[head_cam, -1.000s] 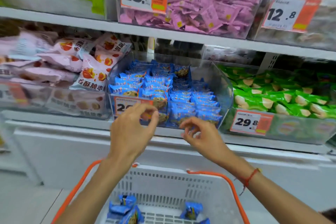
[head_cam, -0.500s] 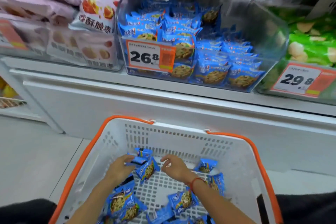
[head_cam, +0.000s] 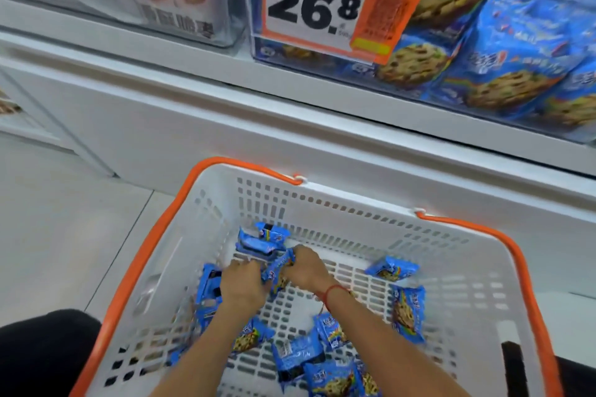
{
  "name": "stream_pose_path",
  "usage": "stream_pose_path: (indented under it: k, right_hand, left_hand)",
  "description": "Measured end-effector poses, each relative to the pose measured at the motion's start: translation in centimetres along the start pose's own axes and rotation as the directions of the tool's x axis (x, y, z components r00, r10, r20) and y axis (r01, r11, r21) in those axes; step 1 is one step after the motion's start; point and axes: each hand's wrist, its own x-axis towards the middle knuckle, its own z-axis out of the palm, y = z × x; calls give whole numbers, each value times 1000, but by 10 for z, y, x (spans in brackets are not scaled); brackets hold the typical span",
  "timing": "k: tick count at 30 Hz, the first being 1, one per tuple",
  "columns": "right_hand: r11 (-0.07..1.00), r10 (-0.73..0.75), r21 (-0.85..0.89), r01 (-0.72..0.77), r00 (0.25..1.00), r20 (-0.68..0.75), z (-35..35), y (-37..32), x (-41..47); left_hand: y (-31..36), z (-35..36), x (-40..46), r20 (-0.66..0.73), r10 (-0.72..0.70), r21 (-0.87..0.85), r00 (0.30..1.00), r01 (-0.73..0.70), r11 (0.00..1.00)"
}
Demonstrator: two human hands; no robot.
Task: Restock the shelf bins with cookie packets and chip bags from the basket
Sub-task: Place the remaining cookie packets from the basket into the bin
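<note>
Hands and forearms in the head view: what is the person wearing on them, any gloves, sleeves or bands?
Both forearms are bare, with no sleeves showing in the picture. The left hand has no glove and no visible ring or watch. The right hand is also ungloved; a thin red string bracelet circles its wrist, with a loose end trailing down. Fine detail on the fingers is blurred.

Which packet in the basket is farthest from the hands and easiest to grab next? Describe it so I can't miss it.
Start at the white basket with the orange rim. Right of both hands, near the back wall, one blue cookie packet lies alone on bare mesh. Unlike the packets heaped in front, nothing touches it.
</note>
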Motion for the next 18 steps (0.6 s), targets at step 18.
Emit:
stream_pose_path:
  k: [18]
  right_hand:
    - [974, -219, -80, 210, 967, -129, -163, -16, -113]
  left_hand:
    - [64, -154, -39, 41, 479, -443, 877, -414, 795]
